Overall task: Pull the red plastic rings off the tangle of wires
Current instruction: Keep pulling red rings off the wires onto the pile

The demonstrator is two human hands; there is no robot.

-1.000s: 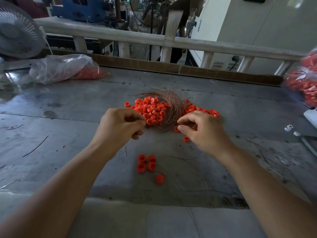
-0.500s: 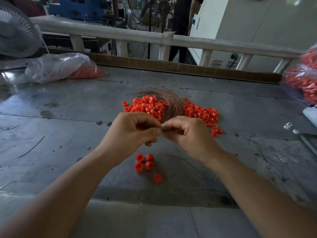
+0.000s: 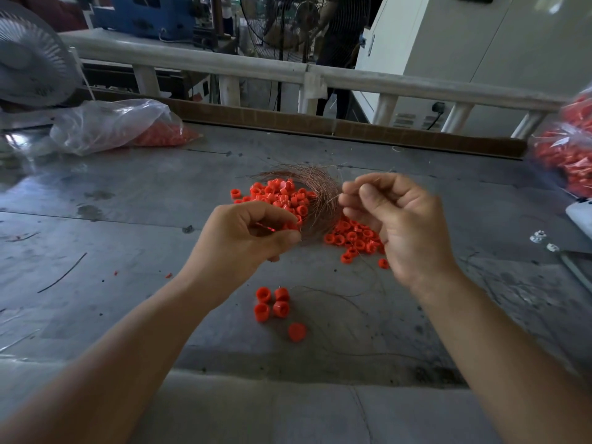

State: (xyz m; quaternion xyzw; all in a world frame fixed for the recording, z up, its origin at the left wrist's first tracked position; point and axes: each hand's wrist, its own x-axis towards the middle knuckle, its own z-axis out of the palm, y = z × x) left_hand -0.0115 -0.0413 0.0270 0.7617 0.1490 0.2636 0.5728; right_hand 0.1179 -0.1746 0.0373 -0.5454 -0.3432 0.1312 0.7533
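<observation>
A tangle of thin copper wires lies mid-table with heaps of red plastic rings on its left and right. My left hand is curled in front of the tangle and pinches a red ring between thumb and fingers. My right hand is raised to the right of the tangle, palm toward me, pinching a thin wire between thumb and forefinger. Several loose rings lie nearer to me.
The grey metal table carries stray wire bits. A clear bag of red rings sits far left beside a white fan. Another bag of rings is at the right edge. A white rail runs behind.
My hands met in front of the tangle, then drew apart. The right hand rose up and right with a wire; the left stayed low with a ring.
</observation>
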